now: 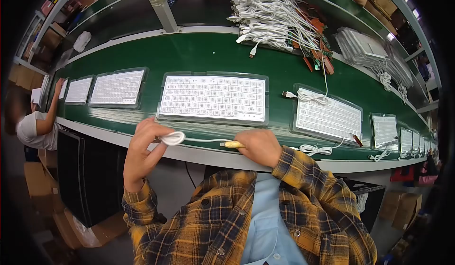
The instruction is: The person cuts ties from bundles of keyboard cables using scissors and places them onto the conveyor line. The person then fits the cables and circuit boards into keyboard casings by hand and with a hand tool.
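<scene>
My left hand (pixel 144 149) is raised near the table's front edge, its thumb and fingers pinching a looped white cable (pixel 172 138). A stretch of that cable runs across to my right hand (pixel 261 146), which is closed. From the right fist sticks out a short yellow piece with a grey tip (pixel 231 144); its exact kind I cannot make out. Just beyond both hands lies a white keyboard (pixel 213 96) in a clear plastic tray. To the right, another keyboard (pixel 327 116) has a coiled white USB cable (pixel 313 96) resting on its top edge.
Trayed keyboards (pixel 117 87) line the green table (pixel 189 52) on both sides. A heap of white USB cables (pixel 265 16) with circuit boards (pixel 317 52) lies at the back. Stacked clear trays (pixel 362 47) stand further right. A co-worker (pixel 40 127) is at the left.
</scene>
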Demonstrator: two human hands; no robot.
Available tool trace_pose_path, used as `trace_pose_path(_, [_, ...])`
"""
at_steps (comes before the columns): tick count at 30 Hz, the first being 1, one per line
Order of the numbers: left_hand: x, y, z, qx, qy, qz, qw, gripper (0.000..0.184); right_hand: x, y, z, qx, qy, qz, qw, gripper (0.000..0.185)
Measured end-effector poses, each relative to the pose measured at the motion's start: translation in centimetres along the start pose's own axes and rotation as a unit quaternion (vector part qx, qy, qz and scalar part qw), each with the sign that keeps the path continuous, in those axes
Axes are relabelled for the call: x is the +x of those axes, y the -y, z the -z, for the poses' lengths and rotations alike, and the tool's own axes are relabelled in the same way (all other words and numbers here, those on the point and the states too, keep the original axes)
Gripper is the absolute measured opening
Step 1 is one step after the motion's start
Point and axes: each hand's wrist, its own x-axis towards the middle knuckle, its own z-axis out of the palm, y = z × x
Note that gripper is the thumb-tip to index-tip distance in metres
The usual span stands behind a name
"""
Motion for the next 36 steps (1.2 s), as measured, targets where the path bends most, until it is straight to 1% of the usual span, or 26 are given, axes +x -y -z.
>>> trace_pose_path(2, [0.6, 1.0, -0.7, 0.184, 0.022, 0.072, 0.980, 0.040, -0.6, -0.7, 1.6, -0.001, -0.009, -0.026, 1.000, 0.017])
trace_pose_path(3, [0.2, 2.2, 0.0, 0.279, 0.031, 0.106, 0.954, 0.043, 0.3, -0.3, 1.4, -0.001, -0.020, -0.036, 0.999, 0.017])
trace_pose_path(4, [0.0, 2.5, 0.3, 0.372, 0.045, 0.143, 0.916, 0.046, 0.7, -0.3, 1.4, 0.006, -0.027, -0.047, 0.999, 0.016])
trace_pose_path(5, [0.4, 2.2, -1.0, 0.392, 0.029, 0.103, 0.914, 0.046, 0.9, -0.6, 1.5, 0.006, -0.026, -0.046, 0.999, 0.016])
trace_pose_path(7, [1.9, 2.2, -4.3, 0.262, 0.032, 0.000, 0.964, 0.044, 1.4, -1.4, 2.0, 0.073, -0.063, -0.025, 0.995, 0.017])
trace_pose_path(8, [2.9, 2.0, -6.1, 0.185, 0.035, -0.051, 0.981, 0.042, 1.7, -1.8, 2.2, 0.107, -0.082, -0.015, 0.991, 0.018])
trace_pose_path(9, [4.1, 1.1, -7.3, 0.062, 0.058, -0.035, 0.996, 0.038, 2.0, -2.2, 2.3, 0.140, -0.101, -0.005, 0.985, 0.019])
trace_pose_path(10, [4.6, 1.3, -9.0, -0.017, 0.038, 0.014, 0.999, 0.032, 2.5, -2.5, 2.4, 0.139, -0.100, -0.007, 0.985, 0.019])
trace_pose_path(11, [5.0, 1.8, -10.4, -0.096, 0.018, 0.063, 0.993, 0.026, 3.0, -2.9, 2.5, 0.130, -0.083, -0.042, 0.987, 0.019])
trace_pose_path(12, [5.6, 1.7, -10.9, -0.097, 0.021, 0.062, 0.993, 0.026, 3.5, -3.2, 2.5, 0.122, -0.065, -0.077, 0.987, 0.020])
trace_pose_path(14, [7.1, 1.8, -11.2, -0.158, -0.054, 0.193, 0.967, 0.011, 4.3, -3.7, 2.2, 0.109, -0.031, -0.147, 0.983, 0.021])
trace_pose_path(15, [7.7, 2.1, -11.3, -0.159, -0.051, 0.193, 0.967, 0.011, 4.5, -3.8, 2.0, 0.110, -0.031, -0.149, 0.982, 0.021])
trace_pose_path(17, [8.6, 3.0, -12.1, -0.020, -0.076, 0.150, 0.986, 0.006, 4.9, -3.7, 1.3, 0.073, -0.059, -0.175, 0.980, 0.021])
trace_pose_path(19, [9.3, 3.8, -12.6, 0.116, -0.098, 0.104, 0.983, 0.007, 5.5, -3.6, 0.9, 0.035, -0.083, -0.201, 0.975, 0.022])
trace_pose_path(24, [10.0, 4.5, -12.8, 0.172, -0.125, 0.060, 0.975, 0.010, 6.1, -3.7, 0.4, -0.010, -0.095, -0.187, 0.978, 0.024])
trace_pose_path(25, [10.2, 4.5, -12.9, 0.170, -0.123, 0.059, 0.976, 0.010, 6.1, -3.8, 0.4, -0.010, -0.095, -0.189, 0.977, 0.024])
trace_pose_path(29, [10.5, 4.6, -12.1, 0.190, -0.085, 0.082, 0.975, 0.011, 6.2, -3.8, 0.4, -0.051, -0.159, -0.138, 0.976, 0.023])
trace_pose_path(30, [10.6, 4.6, -12.0, 0.190, -0.083, 0.082, 0.975, 0.011, 6.1, -3.8, 0.7, -0.050, -0.158, -0.140, 0.976, 0.023])
trace_pose_path(34, [10.8, 4.8, -11.4, 0.180, -0.052, 0.090, 0.978, 0.010, 6.1, -3.7, 3.1, -0.037, -0.159, -0.053, 0.985, 0.023])
trace_pose_path(35, [10.9, 4.8, -11.3, 0.179, -0.050, 0.088, 0.979, 0.010, 6.1, -3.5, 3.2, -0.037, -0.159, -0.057, 0.985, 0.023])
trace_pose_path(36, [10.9, 4.8, -11.2, 0.175, -0.051, 0.085, 0.980, 0.010, 6.2, -3.3, 3.3, -0.057, -0.128, -0.047, 0.989, 0.021])
